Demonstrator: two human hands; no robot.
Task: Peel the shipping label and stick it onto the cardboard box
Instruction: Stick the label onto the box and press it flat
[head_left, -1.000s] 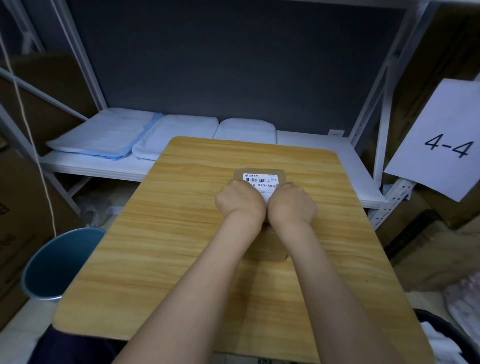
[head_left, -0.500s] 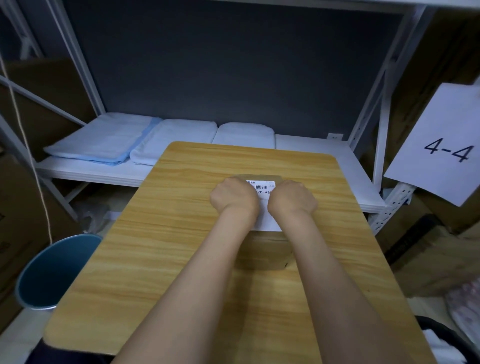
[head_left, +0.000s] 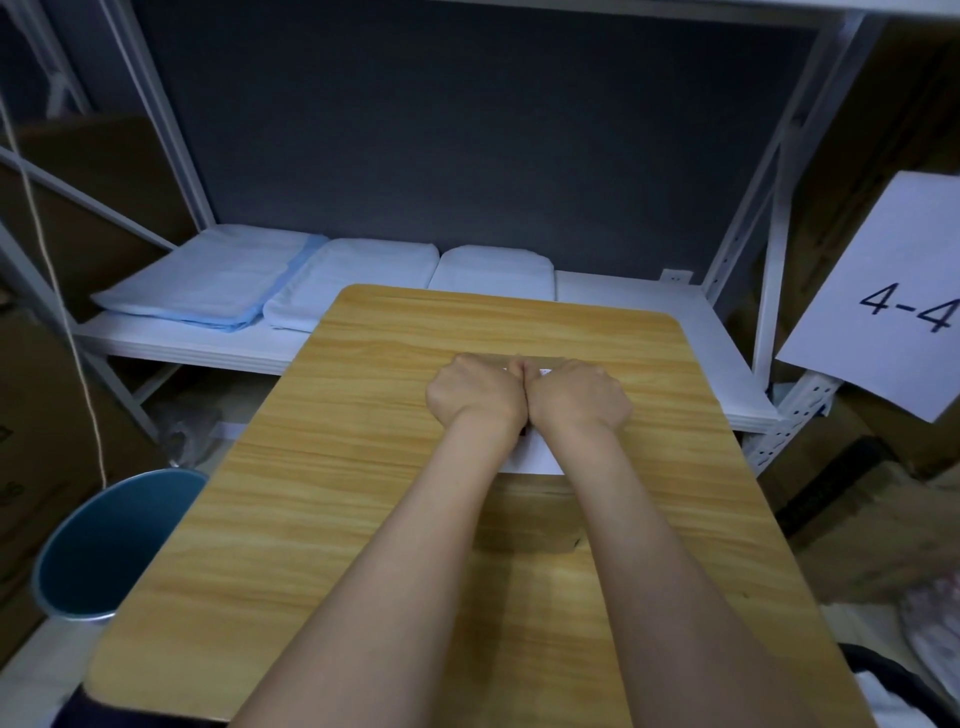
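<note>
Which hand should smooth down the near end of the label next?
Probably the right hand. The white label on the cardboard box shows just below its wrist, and the left hand sits further left.

Your single head-worn wide-angle camera looks forward and down from above your own forearms, close over the wooden worktop (head_left: 363, 467). It faces a white metal shelf (head_left: 649, 322) against a dark back panel. The wide lens bends the frame's edges, taking in a blue bin (head_left: 104, 545) low at left and a paper sign (head_left: 893, 301) at right.
</note>
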